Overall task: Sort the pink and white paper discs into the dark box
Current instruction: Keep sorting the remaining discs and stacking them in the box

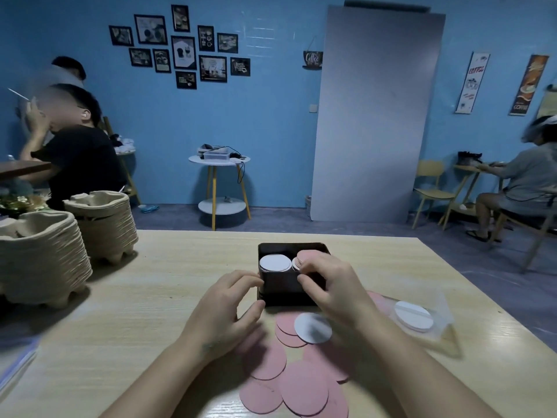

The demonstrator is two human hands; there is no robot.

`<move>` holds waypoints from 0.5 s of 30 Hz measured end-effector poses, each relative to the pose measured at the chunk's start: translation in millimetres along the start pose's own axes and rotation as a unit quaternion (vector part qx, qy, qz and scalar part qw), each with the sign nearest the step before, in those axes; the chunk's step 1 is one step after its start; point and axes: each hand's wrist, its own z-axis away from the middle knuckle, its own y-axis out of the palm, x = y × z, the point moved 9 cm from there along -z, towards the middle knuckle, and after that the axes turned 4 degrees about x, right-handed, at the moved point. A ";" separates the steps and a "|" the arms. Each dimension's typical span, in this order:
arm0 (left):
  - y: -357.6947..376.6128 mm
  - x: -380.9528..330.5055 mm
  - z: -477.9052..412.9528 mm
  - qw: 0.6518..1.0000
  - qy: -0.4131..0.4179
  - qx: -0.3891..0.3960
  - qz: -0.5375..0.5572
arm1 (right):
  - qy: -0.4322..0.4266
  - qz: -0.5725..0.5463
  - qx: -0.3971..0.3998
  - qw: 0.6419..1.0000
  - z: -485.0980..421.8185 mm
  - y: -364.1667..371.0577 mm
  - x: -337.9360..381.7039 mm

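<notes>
A dark box [286,292] stands mid-table, holding a white disc stack [275,262] on its left and a pink disc stack [307,255] on its right. My left hand [224,309] rests against the box's left front corner, fingers curled on its wall. My right hand [333,289] hovers over the box's right front, fingertips pinched at the pink stack's edge; whether a disc is between them is hidden. Loose pink discs [303,387] lie spread on the table in front of the box, with one white disc [313,328] on top.
A clear plastic bag [422,322] holding white discs lies right of the box. Two stacks of pulp cup trays [42,251] stand at the table's left. People sit at other tables left and right. A small white round table [219,159] stands against the blue wall.
</notes>
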 end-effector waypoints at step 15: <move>29.3 -64.8 64.6 0.998 0.018 0.057 0.001 | -0.007 -0.013 0.137 0.990 131.1 16.3 27.2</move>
